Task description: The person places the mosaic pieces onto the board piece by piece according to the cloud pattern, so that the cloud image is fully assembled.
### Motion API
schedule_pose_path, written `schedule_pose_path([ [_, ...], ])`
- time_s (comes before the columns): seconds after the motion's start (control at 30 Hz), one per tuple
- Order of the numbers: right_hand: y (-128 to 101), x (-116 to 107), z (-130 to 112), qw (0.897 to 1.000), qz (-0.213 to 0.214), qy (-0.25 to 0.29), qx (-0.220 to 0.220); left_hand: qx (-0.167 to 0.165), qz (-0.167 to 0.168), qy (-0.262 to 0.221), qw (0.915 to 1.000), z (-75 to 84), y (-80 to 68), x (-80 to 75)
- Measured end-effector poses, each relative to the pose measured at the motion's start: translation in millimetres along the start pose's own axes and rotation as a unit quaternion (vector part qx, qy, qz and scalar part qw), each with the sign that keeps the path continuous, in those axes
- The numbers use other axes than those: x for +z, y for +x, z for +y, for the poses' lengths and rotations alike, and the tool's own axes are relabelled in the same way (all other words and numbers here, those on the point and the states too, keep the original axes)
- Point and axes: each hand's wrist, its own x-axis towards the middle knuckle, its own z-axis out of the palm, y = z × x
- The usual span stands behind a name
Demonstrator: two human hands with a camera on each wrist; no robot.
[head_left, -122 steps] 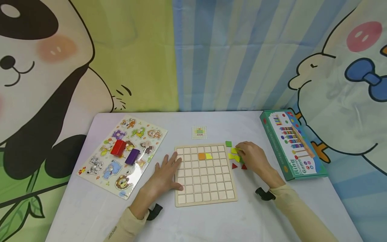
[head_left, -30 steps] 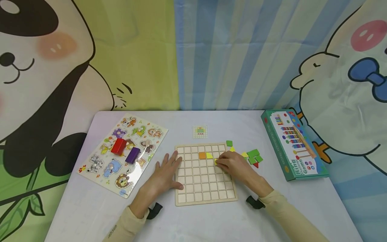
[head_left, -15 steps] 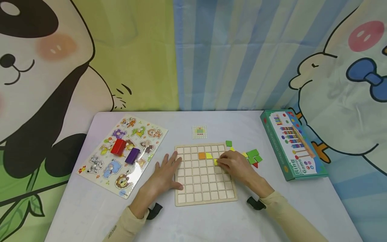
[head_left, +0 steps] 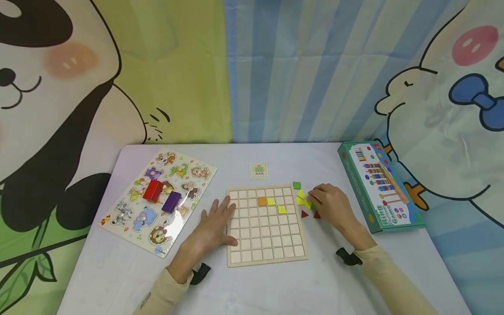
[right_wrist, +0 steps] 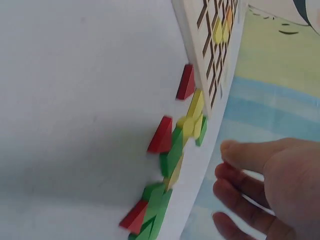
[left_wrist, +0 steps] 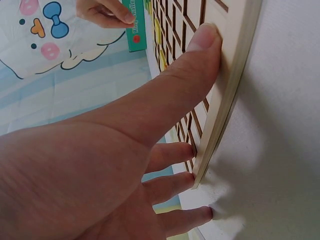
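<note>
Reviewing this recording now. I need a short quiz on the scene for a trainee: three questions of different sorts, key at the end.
1. Fill in: set in the grid board are one orange tile and ___ yellow tiles.

2. Which of these does the left hand touch?
A) the small pattern card
B) the green box
C) the grid board

3. True or false: the red block and the purple block both rest on the animal board.

Key: 1. two; 2. C; 3. true.
</note>
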Motion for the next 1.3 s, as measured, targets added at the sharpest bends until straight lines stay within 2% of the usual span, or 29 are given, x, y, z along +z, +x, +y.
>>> schedule_pose_path([
  [0.13, -7, -4, 10, 0.998, -0.019, -0.013, 0.067, 0.000, -0.002, -0.003, 1.0000, 0.2, 0.5, -1.1],
  [0.3, -15, -6, 13, 0.993, -0.065, -0.011, 0.099, 0.000, -0.002, -0.004, 1.0000, -0.4, 0.7, -0.3],
  [0.43, -18, -3, 13, 0.992, -0.088, -0.008, 0.095, -0.003, -0.002, -0.012, 0.9999, -1.0, 0.0, 0.1],
  [0.67, -15, 1, 14, 0.995, -0.073, -0.005, 0.072, -0.004, -0.004, -0.014, 0.9999, -0.8, 0.2, 0.8],
  [0.93, -5, 6, 18, 0.992, -0.086, 0.006, 0.090, -0.002, -0.003, -0.012, 0.9999, 0.1, 0.6, 1.1],
  [1.13, -1, 10, 18, 0.995, -0.086, 0.028, 0.046, -0.001, -0.003, -0.007, 1.0000, -0.1, 0.9, 1.1],
  [1.3, -3, 11, 16, 0.996, -0.080, 0.043, 0.027, -0.001, -0.002, -0.005, 1.0000, -0.6, 1.6, 0.2],
])
